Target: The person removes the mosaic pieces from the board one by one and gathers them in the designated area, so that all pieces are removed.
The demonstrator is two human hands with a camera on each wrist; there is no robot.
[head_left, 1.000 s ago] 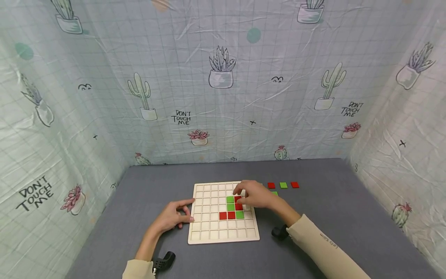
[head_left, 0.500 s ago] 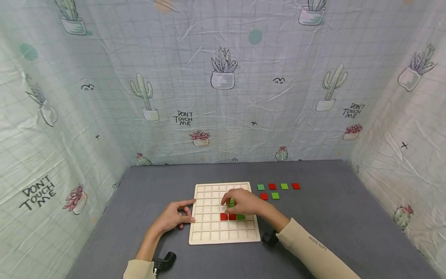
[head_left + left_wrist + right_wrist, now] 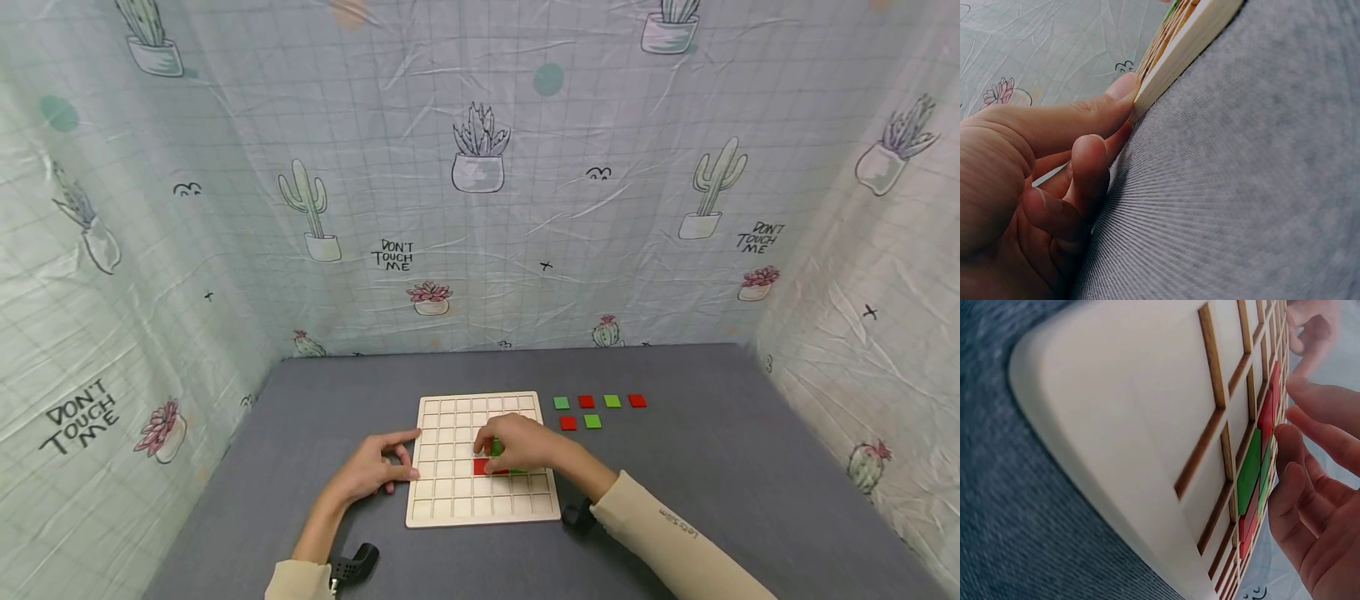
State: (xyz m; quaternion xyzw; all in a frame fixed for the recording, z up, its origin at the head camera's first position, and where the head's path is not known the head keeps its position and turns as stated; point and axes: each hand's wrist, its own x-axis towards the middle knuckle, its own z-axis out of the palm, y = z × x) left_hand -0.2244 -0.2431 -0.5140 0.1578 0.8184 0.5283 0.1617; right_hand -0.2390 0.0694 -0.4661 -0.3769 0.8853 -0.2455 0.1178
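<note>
A pale wooden grid board [image 3: 442,492] lies on the table. My left hand [image 3: 367,467] touches its left edge with thumb and index fingertips set apart, the other fingers bent beneath; the left wrist view has the thumb [image 3: 1079,122] at the board's side. Over the right-middle cells is my right hand [image 3: 517,442], thumb and index bent downward at a red tile [image 3: 480,467] and a green tile [image 3: 496,448]. No tile shows between them. Its fingers hide most of the placed tiles from above; the right wrist view shows a green tile [image 3: 1249,472] and several red ones in the grid.
Several loose tiles lie right of the board in two rows, among them a red tile [image 3: 637,401], a green tile [image 3: 592,422] and a bluish-green tile [image 3: 561,403]. A cactus-print cloth [image 3: 525,225] hangs behind and beside the grey table [image 3: 697,450].
My right hand has moved left and slightly nearer over the board, from the upper red tiles toward the lower-left red tile. My left hand stays at the board's edge.
</note>
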